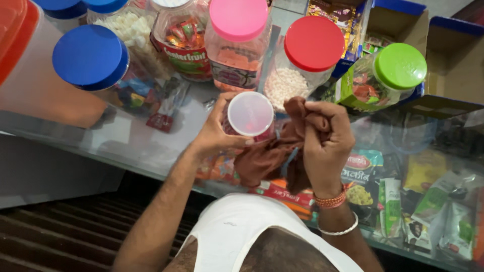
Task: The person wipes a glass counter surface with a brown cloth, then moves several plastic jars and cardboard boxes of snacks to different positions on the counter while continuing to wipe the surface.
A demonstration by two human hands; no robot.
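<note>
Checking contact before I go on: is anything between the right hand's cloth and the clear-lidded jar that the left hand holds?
Nothing visible. The left hand grips the small jar; the brown cloth bunched in the right hand lies directly against the jar's right side, no gap showing.

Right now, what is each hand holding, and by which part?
The left hand grips a small clear-lidded jar around its side. The right hand clutches a brown cloth by its bunched upper end.
</note>
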